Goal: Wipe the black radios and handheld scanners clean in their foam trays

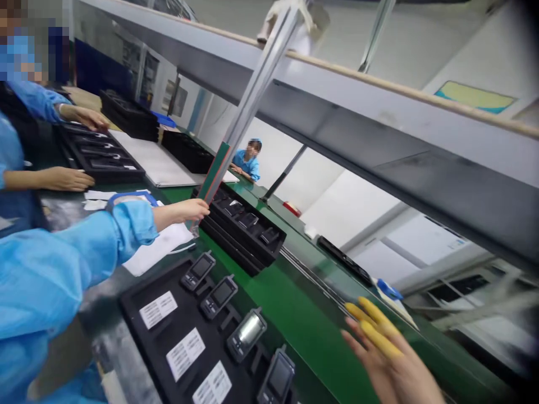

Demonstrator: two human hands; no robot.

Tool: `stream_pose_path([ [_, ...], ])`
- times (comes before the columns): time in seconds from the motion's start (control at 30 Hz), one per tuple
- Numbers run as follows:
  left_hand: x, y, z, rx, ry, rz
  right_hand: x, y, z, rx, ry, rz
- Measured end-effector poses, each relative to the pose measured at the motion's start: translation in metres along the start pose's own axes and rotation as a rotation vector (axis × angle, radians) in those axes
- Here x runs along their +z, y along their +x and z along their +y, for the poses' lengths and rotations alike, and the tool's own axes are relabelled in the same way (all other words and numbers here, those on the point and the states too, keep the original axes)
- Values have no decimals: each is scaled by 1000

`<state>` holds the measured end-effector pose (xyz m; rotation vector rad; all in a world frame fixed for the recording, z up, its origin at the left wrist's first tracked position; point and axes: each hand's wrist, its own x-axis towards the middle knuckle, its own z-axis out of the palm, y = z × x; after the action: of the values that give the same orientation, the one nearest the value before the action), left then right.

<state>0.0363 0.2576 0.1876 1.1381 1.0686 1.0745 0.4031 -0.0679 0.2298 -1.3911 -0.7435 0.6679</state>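
My left hand (187, 211), at the end of a long blue sleeve, reaches out to the foot of the upright metal post (214, 171). Its fingers look pressed together, and what they grip there is hidden. Just beyond them is a stack of black trays (244, 227) holding dark devices. My right hand (389, 350) hangs over the green table surface (295, 331), fingers spread, holding nothing; yellow finger cots cover several fingers. Between my hands lies a black foam tray (155, 342) with handheld devices (247, 334) in a row and white printed labels (185, 353).
A co-worker's hands (69, 179) rest at another black tray (101, 151) on the left. Farther back, another person (248, 163) leans on the table. A long shelf (379, 112) crosses overhead. White sheets (158, 249) lie beside my left arm; a black strip (343, 261) lies along the far side.
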Motion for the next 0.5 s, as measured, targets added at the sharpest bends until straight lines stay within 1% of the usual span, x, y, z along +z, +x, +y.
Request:
stream_pose_path([
  [0.07,38,27,14,60,158,-18,12,33,12,157,27,47],
  [0.13,70,50,25,150,272,2,21,67,31,267,-16,81],
  [0.2,93,65,27,238,352,40,28,98,54,327,-61,102],
  [0.27,104,70,18,302,416,73,35,122,79,389,-102,97],
  [0.3,104,68,11,324,446,85,37,131,91,419,-120,87],
  [0.37,96,59,-6,350,501,94,41,146,111,473,-150,58],
  [0.43,78,49,-18,353,548,105,43,159,128,521,-174,30],
  [0.5,55,42,-23,329,580,125,46,174,143,576,-197,12],
])
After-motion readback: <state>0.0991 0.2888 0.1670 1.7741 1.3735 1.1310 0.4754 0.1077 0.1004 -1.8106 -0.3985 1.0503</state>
